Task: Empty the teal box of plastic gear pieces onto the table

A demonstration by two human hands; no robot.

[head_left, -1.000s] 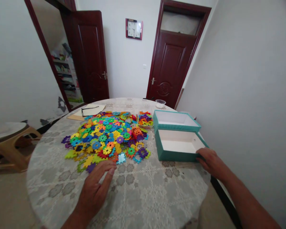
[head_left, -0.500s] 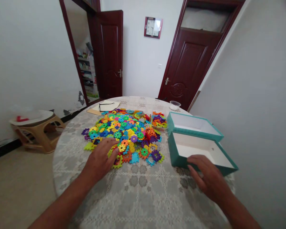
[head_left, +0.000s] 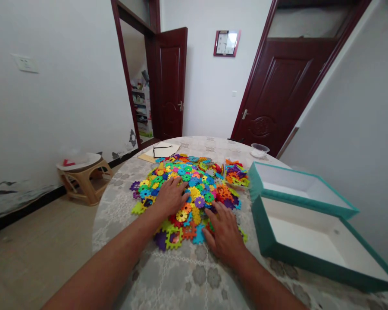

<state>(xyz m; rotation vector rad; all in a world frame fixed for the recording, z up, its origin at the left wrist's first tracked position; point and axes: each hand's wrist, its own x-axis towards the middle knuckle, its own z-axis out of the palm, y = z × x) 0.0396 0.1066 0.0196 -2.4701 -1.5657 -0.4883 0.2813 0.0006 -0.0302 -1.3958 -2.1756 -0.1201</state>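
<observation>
Right hand [head_left: 224,232] is moved off the near teal box [head_left: 313,241], now laid flat and unclenched on the near edge of the gear-piece pile [head_left: 194,189] at mid-table [head_left: 194,275]. Left hand [head_left: 172,196] is pushed deeper onto the pile, fingers spread, nothing grasped. Box's right end is cut off. Pieces under both palms are hidden. Wall clock [head_left: 226,43] numerals can't be read.
</observation>
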